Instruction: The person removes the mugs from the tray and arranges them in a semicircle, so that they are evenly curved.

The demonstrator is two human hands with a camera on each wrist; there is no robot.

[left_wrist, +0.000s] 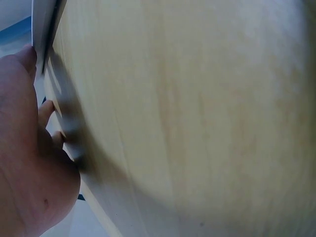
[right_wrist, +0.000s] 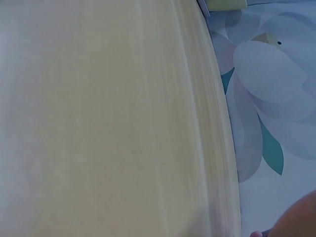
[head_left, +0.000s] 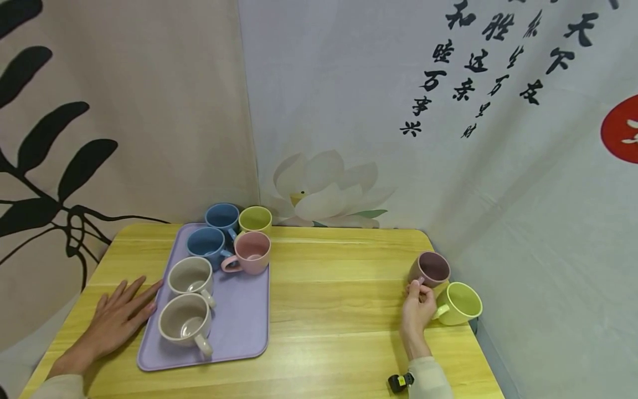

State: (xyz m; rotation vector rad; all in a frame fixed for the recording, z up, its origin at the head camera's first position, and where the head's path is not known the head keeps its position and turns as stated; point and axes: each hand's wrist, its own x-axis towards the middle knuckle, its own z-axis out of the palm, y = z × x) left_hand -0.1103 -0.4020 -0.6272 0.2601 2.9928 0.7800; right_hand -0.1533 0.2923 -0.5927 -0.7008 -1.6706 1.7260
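Note:
At the table's right side, my right hand (head_left: 417,313) pinches the handle of a mauve cup (head_left: 423,265). Right beside it, a yellow-green cup (head_left: 462,305) has its handle close to the wrist. My left hand (head_left: 117,318) lies with spread, straight fingers at the left edge of a lilac tray (head_left: 239,327). In the left wrist view the left hand (left_wrist: 34,168) reaches the tray's rim (left_wrist: 43,29). On the tray's left half stand two off-white cups (head_left: 179,327). Only a bit of the right hand (right_wrist: 298,217) shows in the right wrist view; its cup is hidden there.
Toward the back of the tray are two blue cups (head_left: 201,249), a pink cup (head_left: 254,257) and another yellow-green cup (head_left: 256,220). The wooden table (head_left: 339,310) ends at a printed cloth (head_left: 349,111) behind. A small black device (head_left: 399,382) sits by the right sleeve.

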